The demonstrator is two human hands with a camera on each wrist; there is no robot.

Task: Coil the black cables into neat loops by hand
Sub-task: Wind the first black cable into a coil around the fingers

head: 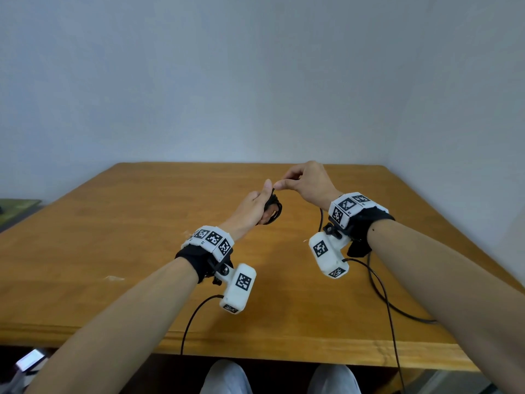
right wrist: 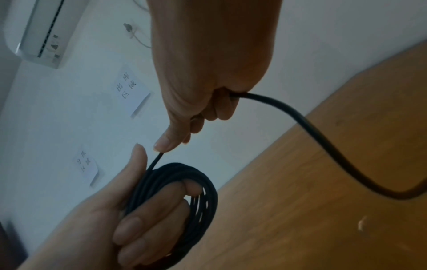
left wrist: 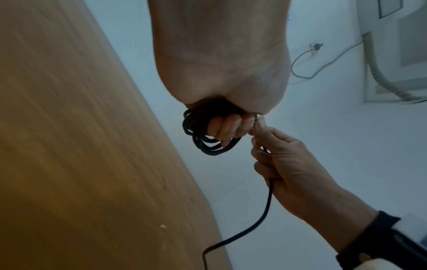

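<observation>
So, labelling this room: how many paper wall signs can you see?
2, both in the right wrist view: the larger sign near the air conditioner, the smaller sign lower left. Others may be hidden.

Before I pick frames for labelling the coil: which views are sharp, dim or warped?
Head view: evenly lit and sharp on the coiled black cable, though the wooden table edges bow from the wide lens. Left wrist view: dim, the table streaked with blur, the left hand shadowed. Right wrist view: dark and soft, yet the right hand pinching the cable reads clearly.

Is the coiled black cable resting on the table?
No, the left hand holds the coiled black cable in the air above the table.
</observation>
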